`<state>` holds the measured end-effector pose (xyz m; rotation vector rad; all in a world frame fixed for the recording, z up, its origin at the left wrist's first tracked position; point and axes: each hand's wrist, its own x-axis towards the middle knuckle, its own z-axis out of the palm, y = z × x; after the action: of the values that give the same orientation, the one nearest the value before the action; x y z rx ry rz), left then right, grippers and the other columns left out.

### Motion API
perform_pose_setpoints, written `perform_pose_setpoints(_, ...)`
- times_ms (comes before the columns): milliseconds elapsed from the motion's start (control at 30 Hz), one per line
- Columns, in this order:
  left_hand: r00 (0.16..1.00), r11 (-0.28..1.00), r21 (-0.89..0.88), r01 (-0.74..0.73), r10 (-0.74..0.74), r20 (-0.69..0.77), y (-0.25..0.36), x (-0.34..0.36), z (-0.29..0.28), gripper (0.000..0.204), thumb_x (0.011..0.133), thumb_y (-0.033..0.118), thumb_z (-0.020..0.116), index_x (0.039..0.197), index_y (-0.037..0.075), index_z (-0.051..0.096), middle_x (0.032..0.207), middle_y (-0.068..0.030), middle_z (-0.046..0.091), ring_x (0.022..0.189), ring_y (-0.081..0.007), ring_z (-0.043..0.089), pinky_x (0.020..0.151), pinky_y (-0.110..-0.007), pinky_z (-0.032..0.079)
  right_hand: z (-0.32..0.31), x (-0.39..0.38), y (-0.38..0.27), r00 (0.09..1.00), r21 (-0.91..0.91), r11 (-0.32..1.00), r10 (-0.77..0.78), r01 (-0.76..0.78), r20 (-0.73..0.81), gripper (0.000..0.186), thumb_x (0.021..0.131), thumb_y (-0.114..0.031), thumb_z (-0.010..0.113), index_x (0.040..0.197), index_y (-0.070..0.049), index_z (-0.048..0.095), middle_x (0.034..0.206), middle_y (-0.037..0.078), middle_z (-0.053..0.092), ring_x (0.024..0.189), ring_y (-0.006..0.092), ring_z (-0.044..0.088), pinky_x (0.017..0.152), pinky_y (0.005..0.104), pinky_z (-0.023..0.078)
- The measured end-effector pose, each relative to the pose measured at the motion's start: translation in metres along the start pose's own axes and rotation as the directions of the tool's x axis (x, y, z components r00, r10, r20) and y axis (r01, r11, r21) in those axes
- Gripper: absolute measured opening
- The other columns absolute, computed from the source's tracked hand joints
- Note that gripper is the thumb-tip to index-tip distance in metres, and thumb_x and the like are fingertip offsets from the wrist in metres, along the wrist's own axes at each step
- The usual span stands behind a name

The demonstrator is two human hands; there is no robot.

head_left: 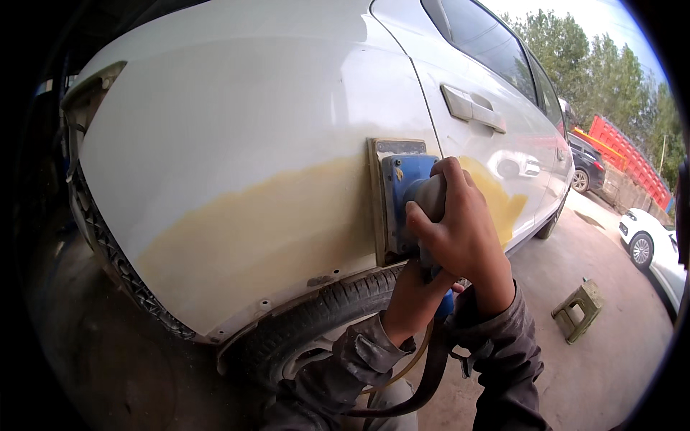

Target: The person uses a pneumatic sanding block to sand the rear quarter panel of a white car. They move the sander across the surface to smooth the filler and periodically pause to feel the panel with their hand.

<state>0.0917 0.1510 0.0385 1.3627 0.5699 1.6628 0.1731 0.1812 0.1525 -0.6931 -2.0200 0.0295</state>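
Note:
A blue rectangular sander (397, 205) stands upright with its pad against the white car's rear side panel (251, 115), beside the door seam. My right hand (463, 230) is closed around its grey rounded top grip. Lower down, my left hand (415, 298) is wrapped about the sander's lower end; most of its fingers are hidden behind the wrists and tool. A broad yellowish filler patch (266, 230) spreads across the panel left of the sander. Another yellow patch (499, 205) shows on the door, just right of my right hand.
A dark hose (424, 384) and a thin yellowish tube hang below the sander between my forearms. The rear tire (309, 327) sits under the panel. A small step stool (578, 310) stands on the concrete at right. Other cars, including a white one (650, 248), are parked beyond.

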Motion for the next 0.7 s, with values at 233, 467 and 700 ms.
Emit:
perform_pose_setpoints(233,0.954,0.938,0.31,-0.156,0.225,-0.201,0.011,-0.017,-0.002,0.053,0.092,0.037,0.07,0.12,-0.006,0.057,0.105,-0.0147,0.069,0.1,-0.0259,0.068,0.083,-0.038,0.051,0.011,-0.002,-0.018,0.999,0.019,1.0,-0.019,0.02,-0.045,0.048,0.08,-0.025,0.071,0.114,0.002,0.05,0.096,0.027,0.059,0.082,0.0445,0.061,0.077,0.0469,0.05)
perform_pose_setpoints(467,0.747,0.869,0.419,-0.263,0.458,-0.481,-0.001,-0.05,-0.018,0.062,0.093,0.041,0.068,0.133,-0.004,0.053,0.124,-0.0187,0.063,0.114,-0.0272,0.061,0.095,-0.04,0.046,0.025,-0.012,-0.08,0.969,0.024,0.998,-0.069,0.065,0.237,0.056,0.081,-0.027,0.073,0.12,-0.002,0.042,0.102,0.028,0.049,0.075,0.0505,0.06,0.068,0.0534,0.052)
perform_pose_setpoints(700,0.899,0.912,0.358,-0.202,0.317,-0.301,0.007,-0.017,0.004,0.054,0.091,0.038,0.071,0.12,-0.006,0.06,0.1,-0.0144,0.071,0.095,-0.0221,0.068,0.083,-0.036,0.051,0.008,-0.002,-0.024,0.996,0.016,1.0,-0.011,0.009,0.087,0.056,0.081,-0.026,0.073,0.12,0.0,0.042,0.104,0.031,0.05,0.079,0.052,0.062,0.071,0.0544,0.053)
